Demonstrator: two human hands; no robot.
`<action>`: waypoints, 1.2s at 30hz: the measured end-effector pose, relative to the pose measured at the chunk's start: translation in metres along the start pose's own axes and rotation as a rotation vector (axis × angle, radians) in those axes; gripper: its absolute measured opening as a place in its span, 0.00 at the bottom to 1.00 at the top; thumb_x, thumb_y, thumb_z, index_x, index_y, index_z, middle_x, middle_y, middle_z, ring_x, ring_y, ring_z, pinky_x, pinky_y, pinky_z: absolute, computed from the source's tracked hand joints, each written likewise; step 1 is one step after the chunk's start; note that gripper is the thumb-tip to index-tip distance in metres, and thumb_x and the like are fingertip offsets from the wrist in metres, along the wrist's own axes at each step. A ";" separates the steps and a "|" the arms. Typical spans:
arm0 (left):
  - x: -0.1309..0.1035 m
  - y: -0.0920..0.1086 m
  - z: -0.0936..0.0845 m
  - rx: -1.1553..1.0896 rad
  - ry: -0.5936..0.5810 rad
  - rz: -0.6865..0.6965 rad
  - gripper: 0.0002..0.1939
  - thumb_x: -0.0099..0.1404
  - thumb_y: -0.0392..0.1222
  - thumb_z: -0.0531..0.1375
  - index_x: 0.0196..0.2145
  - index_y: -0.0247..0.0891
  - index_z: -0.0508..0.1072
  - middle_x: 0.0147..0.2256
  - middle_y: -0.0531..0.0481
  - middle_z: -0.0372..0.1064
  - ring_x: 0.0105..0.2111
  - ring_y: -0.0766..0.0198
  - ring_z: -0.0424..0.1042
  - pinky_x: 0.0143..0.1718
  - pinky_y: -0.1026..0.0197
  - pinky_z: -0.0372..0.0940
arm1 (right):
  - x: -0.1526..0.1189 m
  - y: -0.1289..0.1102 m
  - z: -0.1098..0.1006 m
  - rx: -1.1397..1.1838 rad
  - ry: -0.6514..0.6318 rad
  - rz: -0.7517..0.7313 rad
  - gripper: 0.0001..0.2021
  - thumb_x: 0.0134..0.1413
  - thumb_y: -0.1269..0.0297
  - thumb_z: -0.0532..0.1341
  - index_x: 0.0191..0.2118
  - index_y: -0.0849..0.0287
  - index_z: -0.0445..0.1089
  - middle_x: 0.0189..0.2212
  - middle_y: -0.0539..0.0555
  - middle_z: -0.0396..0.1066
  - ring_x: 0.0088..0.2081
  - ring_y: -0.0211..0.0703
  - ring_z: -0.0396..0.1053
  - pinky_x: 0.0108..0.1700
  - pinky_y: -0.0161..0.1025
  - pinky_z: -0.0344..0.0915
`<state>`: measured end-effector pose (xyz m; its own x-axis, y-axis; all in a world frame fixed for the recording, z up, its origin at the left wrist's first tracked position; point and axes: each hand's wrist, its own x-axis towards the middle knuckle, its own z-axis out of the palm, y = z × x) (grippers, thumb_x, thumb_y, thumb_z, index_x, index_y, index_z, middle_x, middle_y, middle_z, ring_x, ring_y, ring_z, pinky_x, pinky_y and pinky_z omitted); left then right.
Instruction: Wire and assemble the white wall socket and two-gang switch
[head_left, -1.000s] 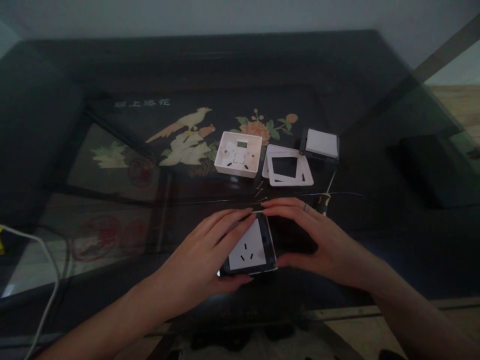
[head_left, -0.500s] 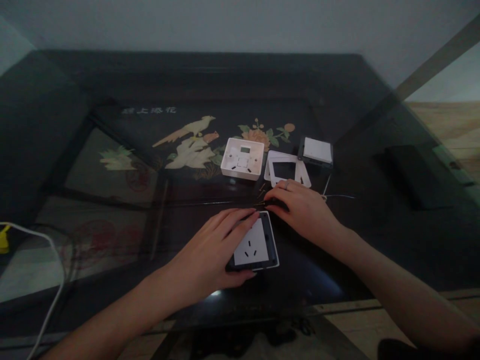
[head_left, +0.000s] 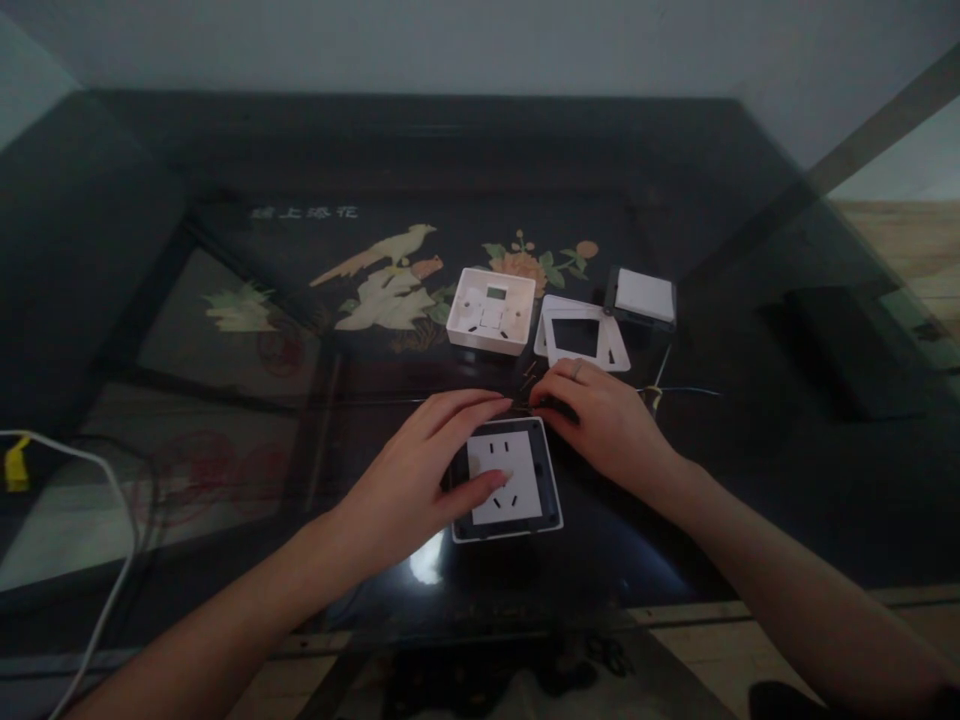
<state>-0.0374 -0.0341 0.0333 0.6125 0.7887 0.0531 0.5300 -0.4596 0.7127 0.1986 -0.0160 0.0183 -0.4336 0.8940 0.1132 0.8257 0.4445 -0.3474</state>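
Observation:
A white five-hole wall socket (head_left: 525,500) in a dark frame lies face up near the table's front. Over its upper left part stretches my left hand (head_left: 409,465), fingers extended past the far edge and the thumb lying across the socket face. My right hand (head_left: 600,410) is just beyond the socket's upper right corner, thumb and index finger pinched together. What they hold is too dark and small to make out. The two hands' fingertips almost meet. Several small screws (head_left: 529,372) lie just beyond my right fingertips.
Behind the hands are a white mounting box (head_left: 491,335), white cover frames (head_left: 615,350) and a second dark-framed panel (head_left: 645,297). A thin blue wire (head_left: 697,390) lies right of my right hand. A white cable (head_left: 124,500) with a yellow tag (head_left: 16,465) runs at the left.
My left hand has loosened from around the socket; its thumb moved up onto the face and its fingers shifted toward my right fingertips. The right hand stays pinched. The view shifted slightly.

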 end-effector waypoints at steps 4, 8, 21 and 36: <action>0.001 -0.001 0.000 0.005 -0.002 0.000 0.22 0.70 0.42 0.57 0.60 0.39 0.65 0.60 0.41 0.64 0.59 0.53 0.65 0.60 0.47 0.64 | 0.000 0.000 0.001 -0.009 0.009 -0.009 0.03 0.58 0.72 0.62 0.37 0.58 0.73 0.39 0.57 0.73 0.42 0.50 0.72 0.43 0.46 0.69; 0.001 -0.001 0.001 0.012 0.017 0.022 0.20 0.70 0.41 0.57 0.59 0.40 0.66 0.59 0.42 0.64 0.59 0.53 0.64 0.60 0.46 0.65 | -0.001 0.000 0.005 -0.007 0.031 -0.017 0.04 0.59 0.72 0.61 0.36 0.60 0.73 0.39 0.58 0.73 0.41 0.51 0.72 0.42 0.47 0.70; 0.002 0.007 -0.005 0.171 0.272 0.211 0.09 0.69 0.38 0.60 0.47 0.39 0.72 0.44 0.46 0.72 0.45 0.58 0.71 0.46 0.54 0.69 | -0.012 -0.029 -0.029 0.419 0.123 -0.197 0.03 0.61 0.72 0.61 0.36 0.58 0.71 0.35 0.52 0.73 0.38 0.41 0.73 0.40 0.37 0.70; 0.002 0.013 -0.005 -0.081 0.253 0.223 0.02 0.68 0.35 0.62 0.37 0.39 0.76 0.34 0.50 0.76 0.37 0.63 0.75 0.40 0.59 0.70 | -0.017 -0.040 -0.022 0.660 0.206 -0.155 0.03 0.57 0.66 0.67 0.38 0.57 0.74 0.30 0.49 0.75 0.31 0.37 0.73 0.33 0.34 0.70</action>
<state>-0.0321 -0.0363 0.0467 0.5381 0.7532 0.3783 0.3445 -0.6062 0.7169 0.1806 -0.0480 0.0508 -0.3974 0.8450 0.3577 0.3405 0.4978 -0.7977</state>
